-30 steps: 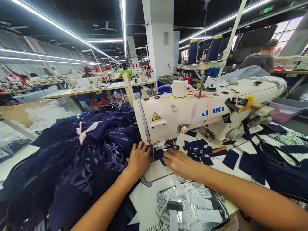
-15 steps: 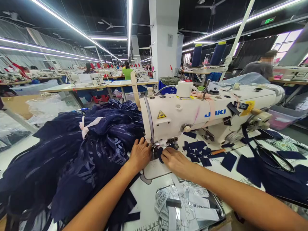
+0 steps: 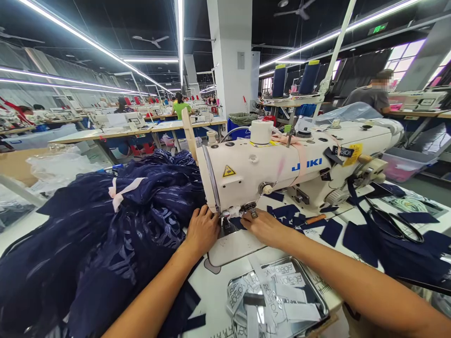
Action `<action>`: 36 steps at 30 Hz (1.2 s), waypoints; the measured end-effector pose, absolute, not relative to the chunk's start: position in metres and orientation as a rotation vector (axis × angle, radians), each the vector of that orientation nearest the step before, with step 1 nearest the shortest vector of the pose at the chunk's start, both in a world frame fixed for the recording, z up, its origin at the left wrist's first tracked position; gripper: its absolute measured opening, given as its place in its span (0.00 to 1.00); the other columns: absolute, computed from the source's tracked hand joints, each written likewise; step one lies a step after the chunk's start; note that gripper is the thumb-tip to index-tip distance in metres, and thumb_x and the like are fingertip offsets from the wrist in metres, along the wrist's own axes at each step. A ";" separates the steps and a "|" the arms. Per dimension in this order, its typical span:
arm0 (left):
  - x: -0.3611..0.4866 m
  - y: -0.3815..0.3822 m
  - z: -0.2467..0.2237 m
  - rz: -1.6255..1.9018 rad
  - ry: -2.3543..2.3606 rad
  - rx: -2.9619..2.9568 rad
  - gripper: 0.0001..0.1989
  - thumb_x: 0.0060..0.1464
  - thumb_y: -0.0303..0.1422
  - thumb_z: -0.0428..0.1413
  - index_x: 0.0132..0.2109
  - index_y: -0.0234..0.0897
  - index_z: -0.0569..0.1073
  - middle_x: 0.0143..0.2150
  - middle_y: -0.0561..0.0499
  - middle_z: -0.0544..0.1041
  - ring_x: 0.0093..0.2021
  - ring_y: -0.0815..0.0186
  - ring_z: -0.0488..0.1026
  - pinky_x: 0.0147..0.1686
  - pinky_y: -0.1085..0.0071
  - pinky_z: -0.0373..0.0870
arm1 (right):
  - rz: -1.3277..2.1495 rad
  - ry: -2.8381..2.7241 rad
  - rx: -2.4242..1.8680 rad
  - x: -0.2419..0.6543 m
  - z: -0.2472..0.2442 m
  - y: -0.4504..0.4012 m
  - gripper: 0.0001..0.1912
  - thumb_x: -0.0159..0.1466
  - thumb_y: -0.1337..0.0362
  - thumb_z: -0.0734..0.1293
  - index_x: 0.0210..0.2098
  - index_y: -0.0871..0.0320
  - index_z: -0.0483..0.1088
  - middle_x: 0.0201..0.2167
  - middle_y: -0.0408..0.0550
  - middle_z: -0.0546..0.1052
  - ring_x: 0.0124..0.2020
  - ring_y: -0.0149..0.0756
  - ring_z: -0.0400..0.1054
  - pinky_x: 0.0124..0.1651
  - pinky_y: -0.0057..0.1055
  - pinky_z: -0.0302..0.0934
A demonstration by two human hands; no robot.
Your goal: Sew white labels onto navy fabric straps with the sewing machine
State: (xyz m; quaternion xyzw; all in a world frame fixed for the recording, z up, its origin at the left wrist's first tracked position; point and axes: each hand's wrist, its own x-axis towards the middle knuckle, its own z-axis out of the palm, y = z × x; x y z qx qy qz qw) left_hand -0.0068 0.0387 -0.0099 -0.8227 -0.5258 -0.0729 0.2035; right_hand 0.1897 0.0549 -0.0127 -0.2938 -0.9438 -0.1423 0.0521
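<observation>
Right hand shifted rightward; sewing machine blocks view, each grip unclear; navy fabric heap beside left hand.

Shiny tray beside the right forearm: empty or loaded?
Loaded, not covered edge to edge: white printed labels overlap loosely in the shiny tray, with bare reflective bottom showing between some.

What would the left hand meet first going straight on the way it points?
The left hand would likely meet the needle end of the sewing machine first, though depth there is unclear.
</observation>
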 end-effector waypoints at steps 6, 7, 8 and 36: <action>-0.007 0.038 -0.009 -0.215 -1.463 -2.311 0.08 0.48 0.26 0.49 0.33 0.34 0.72 0.34 0.43 0.73 0.39 0.56 0.66 0.40 0.61 0.59 | -0.357 -2.825 -0.869 0.201 -0.010 0.058 0.09 0.59 0.67 0.60 0.34 0.65 0.69 0.34 0.54 0.72 0.37 0.40 0.63 0.42 0.35 0.57; -0.007 0.038 -0.009 -0.224 -1.459 -2.312 0.07 0.48 0.26 0.49 0.32 0.35 0.72 0.34 0.44 0.73 0.39 0.57 0.66 0.39 0.61 0.59 | -0.331 -2.813 -0.889 0.201 -0.010 0.057 0.12 0.59 0.62 0.61 0.34 0.65 0.69 0.33 0.54 0.72 0.37 0.41 0.63 0.42 0.36 0.57; -0.006 0.039 -0.009 -0.234 -1.456 -2.313 0.07 0.48 0.26 0.49 0.31 0.35 0.72 0.33 0.44 0.72 0.38 0.57 0.66 0.39 0.61 0.59 | -0.302 -2.792 -0.908 0.200 -0.011 0.057 0.15 0.59 0.58 0.61 0.34 0.65 0.69 0.32 0.54 0.72 0.36 0.41 0.63 0.43 0.38 0.56; -0.015 0.052 -0.023 -0.572 -1.546 -2.417 0.10 0.48 0.24 0.46 0.36 0.34 0.70 0.38 0.46 0.72 0.41 0.62 0.68 0.39 0.67 0.66 | 0.023 -2.502 -1.207 0.185 -0.027 0.066 0.05 0.58 0.73 0.60 0.32 0.62 0.66 0.33 0.51 0.70 0.38 0.39 0.62 0.40 0.35 0.56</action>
